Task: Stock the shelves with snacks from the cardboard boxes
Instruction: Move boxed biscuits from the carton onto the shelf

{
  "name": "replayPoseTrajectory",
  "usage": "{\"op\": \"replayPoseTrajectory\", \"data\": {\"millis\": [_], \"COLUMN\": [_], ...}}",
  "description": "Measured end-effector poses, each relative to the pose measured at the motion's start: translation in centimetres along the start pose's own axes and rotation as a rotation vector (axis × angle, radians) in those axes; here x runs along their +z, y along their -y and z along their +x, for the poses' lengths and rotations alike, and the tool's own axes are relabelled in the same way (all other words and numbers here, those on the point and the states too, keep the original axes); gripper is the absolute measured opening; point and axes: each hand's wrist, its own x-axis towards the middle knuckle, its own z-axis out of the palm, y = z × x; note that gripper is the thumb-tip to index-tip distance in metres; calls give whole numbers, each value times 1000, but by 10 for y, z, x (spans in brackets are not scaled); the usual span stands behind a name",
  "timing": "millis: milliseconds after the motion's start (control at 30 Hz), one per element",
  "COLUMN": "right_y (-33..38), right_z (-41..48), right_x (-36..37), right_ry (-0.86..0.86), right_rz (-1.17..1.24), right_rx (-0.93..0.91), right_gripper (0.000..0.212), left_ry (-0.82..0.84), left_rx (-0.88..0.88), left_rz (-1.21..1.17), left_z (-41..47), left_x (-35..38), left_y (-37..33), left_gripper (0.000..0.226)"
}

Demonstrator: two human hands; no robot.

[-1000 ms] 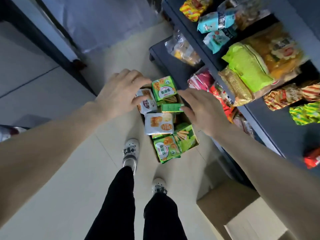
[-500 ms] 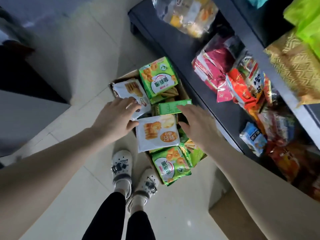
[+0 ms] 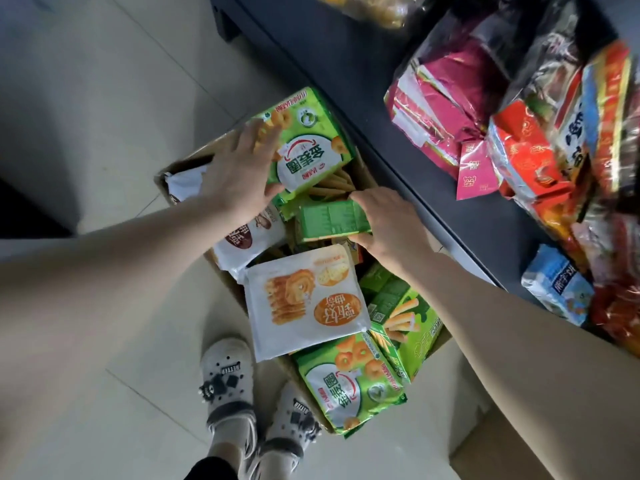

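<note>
An open cardboard box (image 3: 181,168) stands on the floor against the dark bottom shelf (image 3: 346,64), full of snack packs. My left hand (image 3: 239,171) grips the left edge of a green ring-snack bag (image 3: 311,147) at the box's far end, fingers on top, thumb at its lower edge. My right hand (image 3: 388,220) pinches a small green carton (image 3: 329,220) in the middle of the box, fingers above and thumb below. A white biscuit pack (image 3: 304,303), a second green bag (image 3: 349,382), a green stick-biscuit carton (image 3: 401,313) and a white-brown pack (image 3: 249,237) lie around them.
The shelf at right holds pink and red bags (image 3: 443,109), orange-red packs (image 3: 526,154) and a blue bag (image 3: 554,282). A second cardboard box (image 3: 502,445) sits at the bottom right. My feet in white clogs (image 3: 225,372) stand just left of the snack box on pale floor tiles.
The view has dropped closer to the box. My left hand moved from the white pack up to the green ring-snack bag. My right hand closed round the small green carton.
</note>
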Motion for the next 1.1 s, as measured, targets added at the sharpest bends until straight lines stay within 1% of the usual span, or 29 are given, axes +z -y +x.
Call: {"op": "replayPoseTrajectory", "data": {"millis": [100,133,167,233,267,300,367,433,533,567,600,667,700,733,767,833,900,933,1033,1100], "right_y": [-21,-30,-38,-53,-59,-64,-68,-65,-61,-62,-63,-65,-64,-65,-64,-57,-47,-44,-33,-24], "right_z": [10,12,13,11,10,9,8,9,10,9,8,8,7,8,9,10,9,9,2,-2], "right_x": [5,6,7,9,11,12,17,21,25,25,26,23,21,20,20,17,12,12,9,5], "right_ry": [49,60,49,23,15,20,45,37,19,30,49,127,175,217,251,274,254,243,278,253], "right_rz": [230,332,440,621,657,659,668,695,653,637,628,587,547,507,456,365,278,259,220,148], "right_rx": [71,127,193,319,347,356,360,367,397,407,416,443,462,464,470,468,475,485,519,527], "right_gripper": [69,70,67,44,35,32,35,38,38,39,46,76,88,93,93,84,69,66,68,69], "left_ry": [9,29,50,69,66,58,35,26,68,84,96,109,106,107,107,86,14,-30,-132,-151], "left_rx": [-110,-139,-158,-181,-187,-187,-171,-187,-301,-360,-416,-495,-510,-516,-516,-528,-565,-582,-649,-703], "left_rz": [-45,-64,-81,-75,-40,3,40,-23,-173,-247,-348,-569,-634,-670,-690,-713,-726,-713,-642,-616], "left_z": [37,46,53,61,62,64,63,57,44,40,35,28,25,21,16,3,-8,-14,-32,-43], "left_x": [12,17,20,21,19,16,11,13,19,21,20,20,18,16,14,12,8,4,-8,-15], "left_y": [8,12,15,19,19,20,17,11,-3,-7,-10,-11,-10,-10,-10,-6,1,6,28,40], "left_gripper": [92,93,94,98,100,100,95,95,107,106,99,84,79,78,77,79,86,85,72,69]}}
